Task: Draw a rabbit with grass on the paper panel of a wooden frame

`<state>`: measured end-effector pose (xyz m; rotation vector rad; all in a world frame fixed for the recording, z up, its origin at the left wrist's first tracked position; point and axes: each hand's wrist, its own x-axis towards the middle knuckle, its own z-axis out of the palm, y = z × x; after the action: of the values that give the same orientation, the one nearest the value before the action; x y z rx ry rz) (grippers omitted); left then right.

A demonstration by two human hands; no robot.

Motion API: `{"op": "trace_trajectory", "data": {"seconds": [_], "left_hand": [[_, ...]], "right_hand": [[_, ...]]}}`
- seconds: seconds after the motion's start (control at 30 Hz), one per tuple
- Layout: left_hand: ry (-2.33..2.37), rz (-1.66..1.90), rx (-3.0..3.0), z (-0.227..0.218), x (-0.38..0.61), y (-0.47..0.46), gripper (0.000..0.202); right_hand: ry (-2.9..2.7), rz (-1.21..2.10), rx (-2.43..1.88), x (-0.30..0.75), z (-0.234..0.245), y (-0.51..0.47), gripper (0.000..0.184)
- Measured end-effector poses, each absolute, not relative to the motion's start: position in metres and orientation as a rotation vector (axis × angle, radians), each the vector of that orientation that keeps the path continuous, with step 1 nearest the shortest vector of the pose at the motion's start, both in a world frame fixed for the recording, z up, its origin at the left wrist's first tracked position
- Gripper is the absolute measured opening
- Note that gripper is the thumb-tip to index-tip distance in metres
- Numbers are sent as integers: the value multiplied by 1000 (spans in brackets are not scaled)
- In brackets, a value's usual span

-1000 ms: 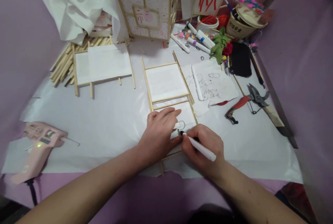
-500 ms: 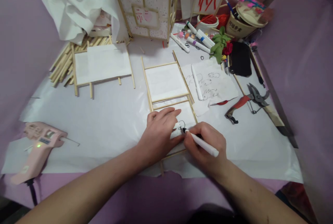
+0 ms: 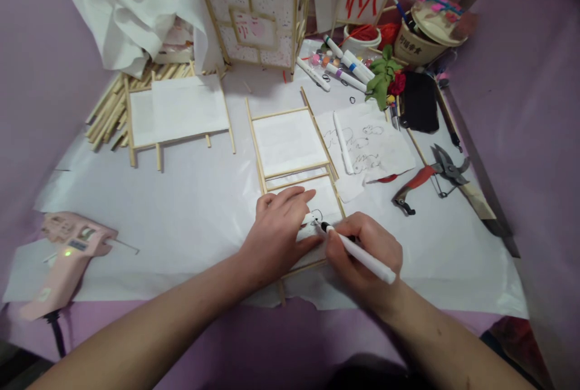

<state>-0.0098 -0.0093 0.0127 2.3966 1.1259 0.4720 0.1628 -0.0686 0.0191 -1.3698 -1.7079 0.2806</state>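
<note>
My right hand (image 3: 369,257) grips a slim white marker pen (image 3: 362,255) with a black tip end. The tip is at small black lines (image 3: 316,216) drawn on a white panel (image 3: 324,197) in a thin wooden stick frame. Across the left side of this panel lies my left hand (image 3: 281,227), palm down with its fingers apart. A small white piece shows beside its fingers; I cannot make out what it is. Just beyond, a second framed white panel (image 3: 290,142) adjoins the first. To its right a sheet of sketches (image 3: 389,148) has another white pen (image 3: 343,142) on it.
A pink glue gun (image 3: 67,263) with a lit green light lies at the left. Pruning shears (image 3: 426,179) and a black phone (image 3: 419,102) are at the right. Behind are wooden sticks (image 3: 109,112), another framed panel (image 3: 185,109), a paper lantern (image 3: 258,22) and several markers (image 3: 347,76).
My right hand and its marker pen have shifted slightly to the right, and the tip has moved a little along the drawing. My left hand stays in place.
</note>
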Motion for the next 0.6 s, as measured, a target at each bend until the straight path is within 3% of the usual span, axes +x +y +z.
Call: {"op": "trace_trajectory", "data": {"seconds": [0.13, 0.4, 0.6], "left_hand": [[1106, 520, 2374, 13, -11, -9, 32], [1147, 594, 2388, 18, -26, -14, 60], [1148, 501, 2370, 15, -25, -12, 36]], "right_hand": [[-1631, 317, -1362, 162, 18, -72, 12], [-1596, 464, -1362, 159, 15, -68, 12], [-1630, 488, -1387, 158, 13, -67, 12]]}}
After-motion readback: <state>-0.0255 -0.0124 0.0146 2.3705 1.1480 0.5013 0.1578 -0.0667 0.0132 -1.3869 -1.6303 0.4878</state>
